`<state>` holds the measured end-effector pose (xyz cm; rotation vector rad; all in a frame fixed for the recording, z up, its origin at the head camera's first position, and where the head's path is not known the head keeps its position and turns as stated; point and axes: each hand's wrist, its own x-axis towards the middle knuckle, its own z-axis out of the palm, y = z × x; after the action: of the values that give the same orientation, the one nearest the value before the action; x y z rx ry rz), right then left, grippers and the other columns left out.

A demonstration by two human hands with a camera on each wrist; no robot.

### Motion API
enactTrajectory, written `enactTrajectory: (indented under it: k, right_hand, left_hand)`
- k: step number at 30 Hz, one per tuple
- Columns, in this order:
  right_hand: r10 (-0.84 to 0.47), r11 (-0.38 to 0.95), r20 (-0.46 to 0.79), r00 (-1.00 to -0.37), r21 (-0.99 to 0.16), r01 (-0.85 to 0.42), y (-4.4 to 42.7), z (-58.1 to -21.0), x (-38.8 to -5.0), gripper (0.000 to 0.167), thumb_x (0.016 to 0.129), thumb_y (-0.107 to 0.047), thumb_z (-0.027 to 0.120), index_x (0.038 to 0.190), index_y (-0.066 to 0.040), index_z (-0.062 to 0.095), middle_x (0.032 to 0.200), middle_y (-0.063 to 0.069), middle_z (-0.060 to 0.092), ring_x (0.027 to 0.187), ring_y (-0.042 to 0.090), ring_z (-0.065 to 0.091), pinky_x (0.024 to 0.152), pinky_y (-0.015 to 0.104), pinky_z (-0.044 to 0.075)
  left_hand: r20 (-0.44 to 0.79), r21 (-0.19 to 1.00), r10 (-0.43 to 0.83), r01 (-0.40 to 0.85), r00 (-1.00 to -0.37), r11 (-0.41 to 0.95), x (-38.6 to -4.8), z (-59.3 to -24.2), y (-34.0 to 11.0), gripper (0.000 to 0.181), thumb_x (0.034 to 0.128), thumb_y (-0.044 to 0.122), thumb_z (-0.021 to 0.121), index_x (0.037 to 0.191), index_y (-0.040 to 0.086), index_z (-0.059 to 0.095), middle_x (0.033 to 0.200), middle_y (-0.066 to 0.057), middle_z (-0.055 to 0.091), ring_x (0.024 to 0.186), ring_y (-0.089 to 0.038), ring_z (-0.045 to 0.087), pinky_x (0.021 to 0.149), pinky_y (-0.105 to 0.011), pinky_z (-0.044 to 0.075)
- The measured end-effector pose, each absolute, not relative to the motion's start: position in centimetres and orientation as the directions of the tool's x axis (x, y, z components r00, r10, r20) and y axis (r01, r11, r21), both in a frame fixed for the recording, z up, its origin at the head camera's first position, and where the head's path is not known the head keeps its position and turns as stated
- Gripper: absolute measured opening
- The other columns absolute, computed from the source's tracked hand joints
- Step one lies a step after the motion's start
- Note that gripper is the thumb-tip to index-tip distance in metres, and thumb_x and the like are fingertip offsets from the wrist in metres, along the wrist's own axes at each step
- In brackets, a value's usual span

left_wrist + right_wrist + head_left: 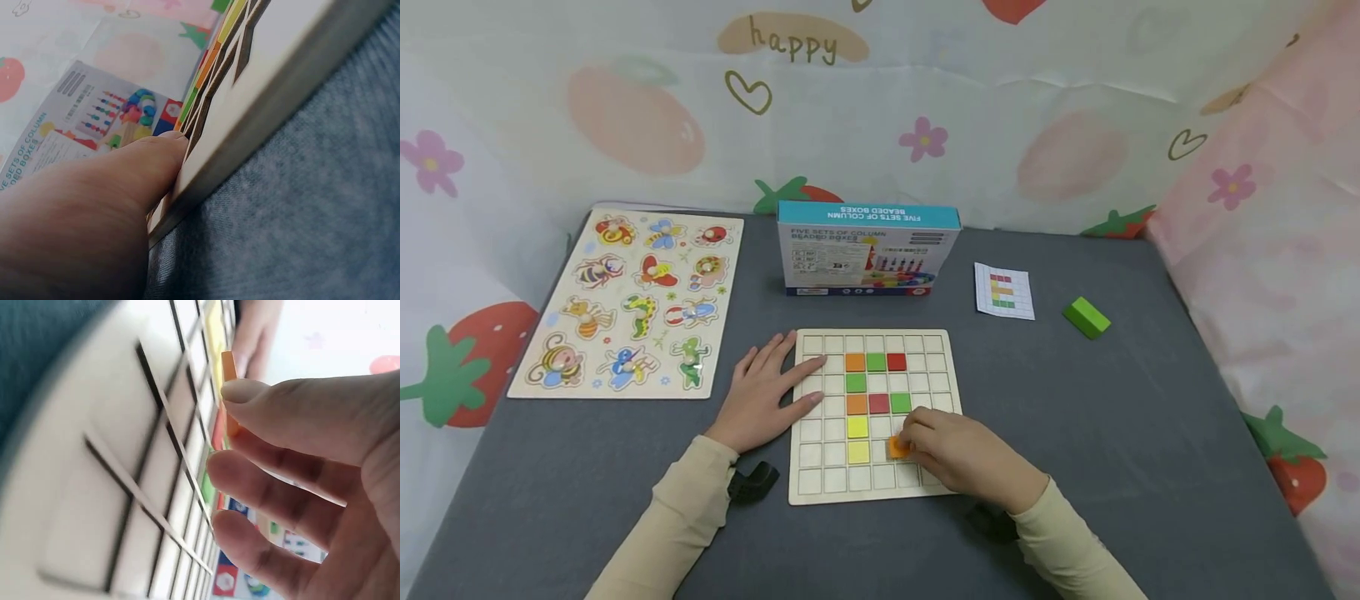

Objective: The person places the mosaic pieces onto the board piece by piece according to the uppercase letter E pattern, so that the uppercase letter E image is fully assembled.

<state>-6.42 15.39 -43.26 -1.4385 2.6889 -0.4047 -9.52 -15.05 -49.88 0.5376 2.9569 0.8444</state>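
A pale wooden grid board (820,481) lies on the table with orange, green, red and yellow square tiles in some cells. My left hand (763,400) rests on its left edge, fingers spread; in the left wrist view the thumb (156,156) presses on the frame. Over the lower right of the board, my right hand (962,450) pinches an orange tile (897,448) between thumb and index finger. The right wrist view has this orange tile (229,394) tilted on edge, just above the cells. The remaining fingers of that hand are loosely bent near the board.
Behind the board stands a blue-topped box (865,250). An insect puzzle board (625,308) lies at the left. A pattern card (1004,292) and a green block (1086,317) lie on the grey table (1150,467) at the right. A printed cloth (962,92) hangs behind.
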Motion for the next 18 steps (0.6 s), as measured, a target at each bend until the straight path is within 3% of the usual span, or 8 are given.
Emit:
enactTrajectory:
  k: [18]
  right_hand:
    - [-0.827,0.532,0.055,-0.559,-0.244,-0.811,13.6,-44.7,-6.1,0.014,0.091,-0.022,0.067,0.105,-0.018,0.065,0.102,-0.006,0.060,0.092,0.008,0.058,0.084,0.023,0.052]
  left_hand:
    - [0.085,0.505,0.326,0.323,-0.941,0.800,-9.7,-50.2,-15.0,0.057,0.0917,0.051,0.057,0.143,0.029,0.047,0.159,-0.012,0.020,0.147,-0.033,0.013,0.115,-0.058,0.006]
